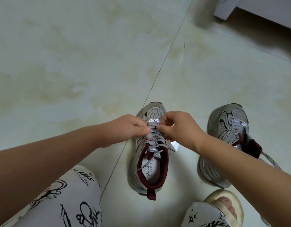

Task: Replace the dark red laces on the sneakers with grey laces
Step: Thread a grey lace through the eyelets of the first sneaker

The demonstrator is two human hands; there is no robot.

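Sneaker (149,151), ctr floor (76,63): L hand (130,126) & R hand (179,128) fingers pinch grey lace (153,141). 2nd sneaker (226,136) just beside, R. Open tile beyond toes.

The near sneaker (149,149) is silver-grey with a white mesh toe, black curving lines on its sides, a dark red collar and heel tab, and a white insole with dark lettering; its lace (155,140) is light grey with dark print. The far sneaker (226,138) has the same silver, white and black, a dark red tongue, and a grey speckled lace (270,161). The floor (76,63) is pale greenish-white with tan stains, the trousers (68,202) white with black doodles, the slipper (226,208) cream.
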